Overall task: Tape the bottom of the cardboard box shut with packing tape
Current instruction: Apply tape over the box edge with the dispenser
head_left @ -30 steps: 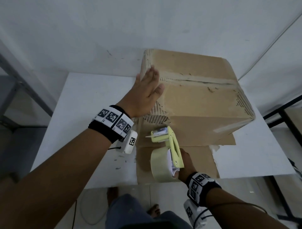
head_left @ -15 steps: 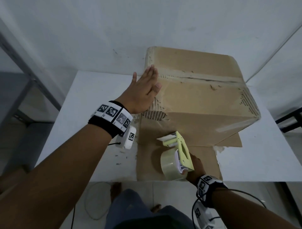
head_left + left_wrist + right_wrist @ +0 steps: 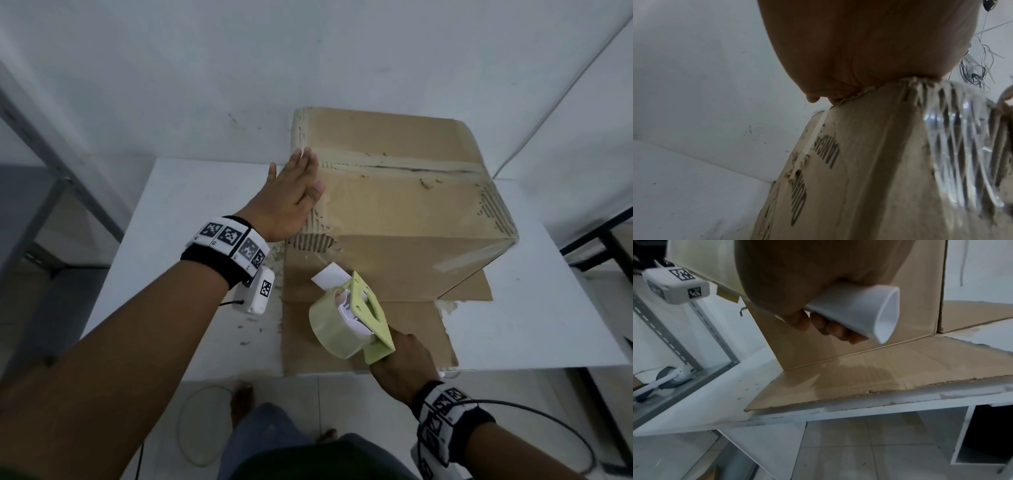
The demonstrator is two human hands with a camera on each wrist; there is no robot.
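Observation:
A worn cardboard box (image 3: 404, 212) stands on the white table with its taped seam (image 3: 411, 168) facing up. My left hand (image 3: 296, 195) lies flat with straight fingers on the box's top left edge; in the left wrist view the palm (image 3: 838, 48) presses that edge above the box side (image 3: 869, 170). My right hand (image 3: 400, 359) grips the handle of a yellow-green tape dispenser (image 3: 363, 308) with a roll of clear tape (image 3: 332, 325), held just in front of the box's near wall. The fingers (image 3: 830, 327) curl round the white handle (image 3: 863, 311).
Box flaps (image 3: 376, 335) lie flat on the table (image 3: 191, 240) toward its front edge. Crumpled old tape (image 3: 962, 146) clings to the box's left corner. A grey metal rack (image 3: 51, 198) stands left, a black frame (image 3: 613, 240) right, the wall close behind.
The dispenser has tilted so its head and white tape tab point up toward the box's near wall. My left hand has stayed flat on the box's left edge.

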